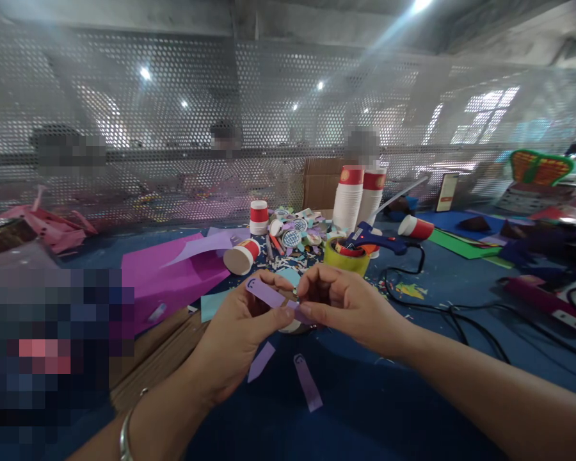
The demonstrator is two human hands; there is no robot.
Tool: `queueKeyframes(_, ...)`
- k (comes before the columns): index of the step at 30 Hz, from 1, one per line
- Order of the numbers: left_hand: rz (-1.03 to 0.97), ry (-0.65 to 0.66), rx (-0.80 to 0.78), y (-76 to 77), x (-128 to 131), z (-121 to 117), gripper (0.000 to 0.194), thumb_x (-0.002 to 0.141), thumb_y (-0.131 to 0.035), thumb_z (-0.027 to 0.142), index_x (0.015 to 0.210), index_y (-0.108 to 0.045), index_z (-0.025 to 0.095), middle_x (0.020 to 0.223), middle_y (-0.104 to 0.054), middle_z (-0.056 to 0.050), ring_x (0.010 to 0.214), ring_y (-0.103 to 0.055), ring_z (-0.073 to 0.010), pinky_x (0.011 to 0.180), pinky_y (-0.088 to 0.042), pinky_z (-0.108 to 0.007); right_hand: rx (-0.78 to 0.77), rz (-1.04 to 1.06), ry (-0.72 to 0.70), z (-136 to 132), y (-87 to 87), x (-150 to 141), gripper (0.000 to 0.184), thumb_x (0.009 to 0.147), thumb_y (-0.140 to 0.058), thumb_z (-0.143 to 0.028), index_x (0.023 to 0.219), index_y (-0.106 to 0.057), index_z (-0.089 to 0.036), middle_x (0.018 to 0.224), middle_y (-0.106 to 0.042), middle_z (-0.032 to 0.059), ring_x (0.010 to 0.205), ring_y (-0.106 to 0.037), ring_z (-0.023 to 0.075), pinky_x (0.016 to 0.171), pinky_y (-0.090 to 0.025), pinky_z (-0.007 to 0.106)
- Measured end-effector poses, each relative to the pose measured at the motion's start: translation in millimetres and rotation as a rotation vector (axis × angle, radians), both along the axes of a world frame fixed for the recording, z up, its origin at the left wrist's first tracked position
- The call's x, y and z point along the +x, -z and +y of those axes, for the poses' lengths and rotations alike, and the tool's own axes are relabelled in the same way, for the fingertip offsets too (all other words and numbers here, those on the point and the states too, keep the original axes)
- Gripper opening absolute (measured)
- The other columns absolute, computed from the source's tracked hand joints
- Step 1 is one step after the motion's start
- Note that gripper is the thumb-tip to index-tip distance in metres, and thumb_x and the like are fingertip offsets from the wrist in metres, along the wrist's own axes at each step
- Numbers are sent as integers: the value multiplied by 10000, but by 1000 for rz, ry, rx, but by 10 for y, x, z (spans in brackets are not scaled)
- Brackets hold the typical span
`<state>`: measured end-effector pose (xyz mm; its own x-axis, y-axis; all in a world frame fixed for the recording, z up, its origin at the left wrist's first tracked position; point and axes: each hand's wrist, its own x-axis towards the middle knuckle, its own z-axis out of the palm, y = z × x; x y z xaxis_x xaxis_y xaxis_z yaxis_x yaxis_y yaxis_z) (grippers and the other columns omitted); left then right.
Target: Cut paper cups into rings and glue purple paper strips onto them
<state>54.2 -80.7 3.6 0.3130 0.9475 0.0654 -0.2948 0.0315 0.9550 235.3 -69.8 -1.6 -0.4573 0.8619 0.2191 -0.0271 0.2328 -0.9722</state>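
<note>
A light purple paper strip point(265, 292) with a smiley face drawn on its rounded end is held between both hands. My left hand point(242, 326) pinches it with thumb and fingers. The thumb and curled fingers of my right hand point(343, 304) close on its other end. Below them on the blue table lie a second purple strip with a smiley point(308, 383) and a plain purple paper piece point(262, 362) with a pointed end. Just under the fingers, a round pale object point(292, 326) is mostly hidden, and I cannot tell what it is.
Behind my hands stand a yellow tub point(346, 261) with a blue glue gun point(379, 239), stacked paper cups point(348, 202) and a heap of paper cutouts point(300, 230). Purple sheets point(173, 266) lie left. Black cables point(461, 314) and a power strip point(547, 304) lie right.
</note>
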Motion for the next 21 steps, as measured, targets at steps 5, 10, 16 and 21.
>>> queueKeyframes(5, 1, 21, 7, -11, 6, -6, 193, 709, -806, 180, 824, -651, 194, 731, -611, 28, 699, -544, -111, 686, -449, -240, -5, -12, -3, 5, -2, -7, 291, 810, -726, -388, 896, -530, -190, 796, -544, -19, 693, -535, 105, 625, -450, 246)
queueKeyframes(10, 32, 46, 21, -7, -6, -3, 196, 715, -806, 207, 833, -651, 191, 731, -622, 20, 696, -558, -118, 695, -462, -255, -40, -29, -32, 7, 9, 6, 306, 805, -724, -418, 888, -543, -187, 805, -564, -6, 701, -553, 119, 665, -471, 277)
queueKeyframes(16, 48, 61, 33, 14, -20, -6, 182, 736, -792, 199, 851, -650, 193, 740, -632, 22, 705, -568, -108, 709, -468, -240, -42, -27, -31, -3, 2, 6, 296, 801, -730, -405, 877, -542, -190, 783, -552, -14, 686, -535, 113, 654, -462, 272)
queueKeyframes(21, 37, 64, 39, -7, 4, -9, 182, 715, -797, 170, 829, -655, 182, 740, -631, 14, 720, -587, -124, 711, -487, -256, -13, -91, -9, 1, -7, 7, 256, 803, -717, -374, 863, -546, -192, 768, -550, -19, 671, -524, 114, 623, -450, 256)
